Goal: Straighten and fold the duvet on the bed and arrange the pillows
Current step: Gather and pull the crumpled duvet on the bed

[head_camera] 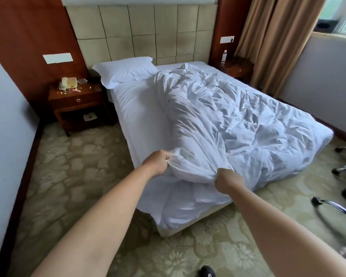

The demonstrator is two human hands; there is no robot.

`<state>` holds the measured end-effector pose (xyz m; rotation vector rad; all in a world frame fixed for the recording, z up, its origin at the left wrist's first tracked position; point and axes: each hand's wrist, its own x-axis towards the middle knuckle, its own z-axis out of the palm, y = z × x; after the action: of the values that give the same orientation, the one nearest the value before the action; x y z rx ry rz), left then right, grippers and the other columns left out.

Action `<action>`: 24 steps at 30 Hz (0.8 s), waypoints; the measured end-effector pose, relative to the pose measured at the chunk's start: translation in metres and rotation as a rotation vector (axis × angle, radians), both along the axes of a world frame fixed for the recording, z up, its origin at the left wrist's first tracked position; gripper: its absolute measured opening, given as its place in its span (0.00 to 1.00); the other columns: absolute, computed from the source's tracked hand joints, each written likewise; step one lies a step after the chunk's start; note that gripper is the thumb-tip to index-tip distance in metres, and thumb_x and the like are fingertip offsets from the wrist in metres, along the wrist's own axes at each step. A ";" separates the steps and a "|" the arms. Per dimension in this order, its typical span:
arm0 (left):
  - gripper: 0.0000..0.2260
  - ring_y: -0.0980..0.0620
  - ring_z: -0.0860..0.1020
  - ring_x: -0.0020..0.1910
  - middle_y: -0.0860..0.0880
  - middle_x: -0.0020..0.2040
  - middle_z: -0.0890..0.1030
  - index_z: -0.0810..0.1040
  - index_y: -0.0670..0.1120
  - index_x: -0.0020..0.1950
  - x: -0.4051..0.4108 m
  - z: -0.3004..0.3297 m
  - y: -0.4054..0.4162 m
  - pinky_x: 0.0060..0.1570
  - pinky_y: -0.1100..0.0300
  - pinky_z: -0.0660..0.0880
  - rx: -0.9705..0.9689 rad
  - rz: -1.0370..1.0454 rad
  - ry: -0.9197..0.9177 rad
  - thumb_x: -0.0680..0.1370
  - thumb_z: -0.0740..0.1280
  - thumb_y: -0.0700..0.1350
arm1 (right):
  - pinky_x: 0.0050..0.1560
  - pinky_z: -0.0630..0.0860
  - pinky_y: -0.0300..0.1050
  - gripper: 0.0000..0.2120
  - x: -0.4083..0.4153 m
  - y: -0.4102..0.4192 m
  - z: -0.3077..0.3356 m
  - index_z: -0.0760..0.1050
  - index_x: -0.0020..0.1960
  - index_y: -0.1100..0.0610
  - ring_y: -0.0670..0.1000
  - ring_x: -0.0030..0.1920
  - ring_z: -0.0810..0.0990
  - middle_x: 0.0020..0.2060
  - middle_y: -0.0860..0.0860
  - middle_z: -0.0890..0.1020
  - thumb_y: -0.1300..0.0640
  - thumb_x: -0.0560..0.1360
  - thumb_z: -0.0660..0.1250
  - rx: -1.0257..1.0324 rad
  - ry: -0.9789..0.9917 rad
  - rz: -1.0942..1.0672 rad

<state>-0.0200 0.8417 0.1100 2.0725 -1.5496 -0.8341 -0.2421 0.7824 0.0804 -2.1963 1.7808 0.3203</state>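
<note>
A crumpled white duvet [238,124] lies bunched over the right half of the bed [136,114], leaving the left strip of sheet bare. I stand at the foot corner. My left hand [158,161] grips a bunched fold of the duvet's near edge. About a hand's width to the right, my right hand [225,179] grips the same edge, lifted slightly off the mattress. One white pillow [126,70] rests at the head on the left side, against the padded headboard. No second pillow shows.
A wooden nightstand [78,104] with a telephone [68,83] stands left of the bed. Another nightstand with a water bottle [224,56] is at the far right by the brown curtain [272,43]. Office chair legs [336,208] sit on the carpet at right.
</note>
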 end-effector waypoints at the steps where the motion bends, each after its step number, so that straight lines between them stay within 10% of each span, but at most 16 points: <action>1: 0.10 0.49 0.77 0.44 0.47 0.42 0.79 0.78 0.45 0.39 -0.005 -0.023 0.008 0.39 0.61 0.68 0.070 -0.025 0.014 0.78 0.62 0.40 | 0.53 0.70 0.49 0.15 -0.003 0.006 -0.013 0.70 0.61 0.53 0.57 0.60 0.75 0.60 0.53 0.76 0.56 0.76 0.55 0.025 0.047 0.022; 12: 0.12 0.50 0.73 0.42 0.49 0.37 0.75 0.74 0.45 0.35 0.004 -0.083 0.015 0.40 0.61 0.67 0.082 0.073 0.203 0.76 0.60 0.34 | 0.64 0.66 0.51 0.33 0.053 0.029 -0.047 0.56 0.75 0.47 0.57 0.69 0.64 0.70 0.53 0.63 0.61 0.74 0.62 -0.012 -0.061 0.362; 18: 0.16 0.53 0.75 0.36 0.47 0.36 0.78 0.81 0.36 0.47 0.019 -0.073 -0.004 0.38 0.66 0.75 0.268 0.042 0.255 0.77 0.53 0.29 | 0.68 0.61 0.52 0.18 0.070 0.014 -0.037 0.69 0.67 0.57 0.57 0.69 0.66 0.68 0.56 0.70 0.60 0.77 0.57 0.168 0.347 0.351; 24: 0.13 0.46 0.78 0.55 0.44 0.52 0.81 0.79 0.46 0.45 0.063 -0.078 -0.041 0.59 0.56 0.74 0.237 0.150 0.153 0.76 0.57 0.33 | 0.67 0.63 0.49 0.24 0.114 -0.015 -0.051 0.68 0.70 0.53 0.55 0.69 0.66 0.67 0.53 0.71 0.61 0.75 0.56 0.142 0.159 0.358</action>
<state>0.0434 0.8009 0.0316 2.1972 -1.2495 -1.1362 -0.1283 0.7676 0.0298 -2.4349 1.3764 0.6952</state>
